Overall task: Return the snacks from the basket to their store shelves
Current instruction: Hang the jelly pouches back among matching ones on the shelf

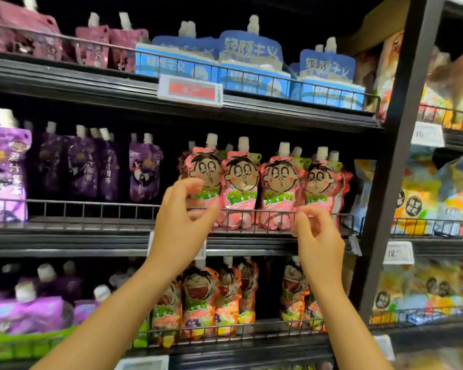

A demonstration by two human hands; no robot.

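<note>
I'm facing a black metal shelf unit (401,129) with wire rails along each tier. The top tier holds blue cartons (251,76) with blue spouted pouches standing in them, and maroon pouches at far left. On the middle tier, purple pouches (96,169) fill the left half and four glossy pink pouches (241,188) with cartoon faces and white caps stand in a row at right. The bottom tier carries orange pouches (201,297) of the same shape. My left hand (183,225) has its thumb and fingers curled on the leftmost pink pouch, at its lower half. My right hand (318,236) hangs at the rail just in front of the rightmost pink pouch, fingers loosely bent; I cannot tell if it pinches anything
</note>
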